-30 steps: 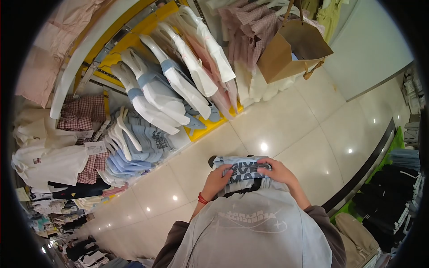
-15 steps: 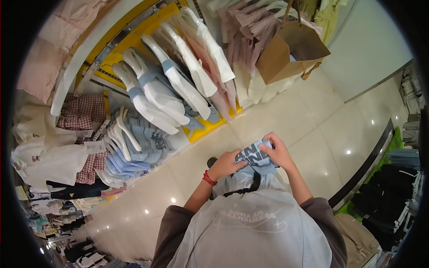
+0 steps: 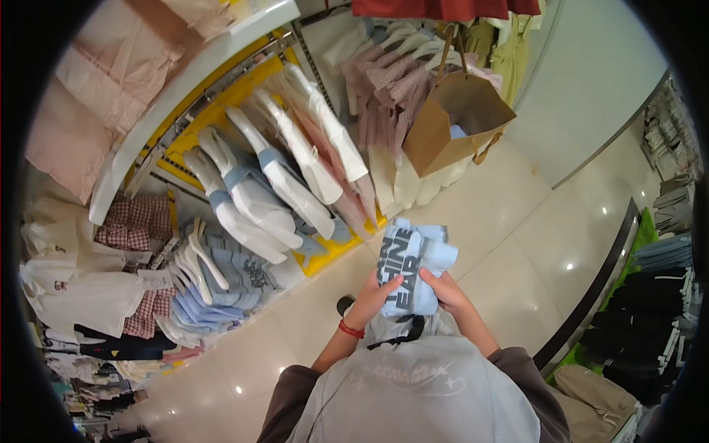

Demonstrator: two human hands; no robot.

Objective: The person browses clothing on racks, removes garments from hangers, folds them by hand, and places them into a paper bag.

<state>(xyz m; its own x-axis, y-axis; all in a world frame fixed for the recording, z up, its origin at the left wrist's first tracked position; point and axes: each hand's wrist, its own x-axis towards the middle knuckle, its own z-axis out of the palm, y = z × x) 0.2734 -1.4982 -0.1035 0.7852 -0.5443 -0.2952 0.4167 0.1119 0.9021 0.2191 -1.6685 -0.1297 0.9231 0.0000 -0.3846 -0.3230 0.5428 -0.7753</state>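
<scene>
A folded light blue garment (image 3: 415,258) with large dark lettering is held up in front of my body. My left hand (image 3: 378,297), with a red band at its wrist, grips its lower left side, the thumb over the lettering. On the lower right side my right hand (image 3: 445,290) holds the same garment, thumb on top and the other fingers hidden behind it. The garment looks folded into a compact bundle, with a rolled part at its right.
A brown paper bag (image 3: 456,118) hangs at the upper right before pink garments (image 3: 380,81). White and blue clothes (image 3: 251,196) hang on the yellow-backed rack at left. Dark folded clothes (image 3: 639,303) line the right side, above a green edge. Tiled floor (image 3: 509,273) lies between.
The garment has been turned so its lettering runs sideways, and it is held farther forward. The view has shifted, so the paper bag appears lower and farther left.
</scene>
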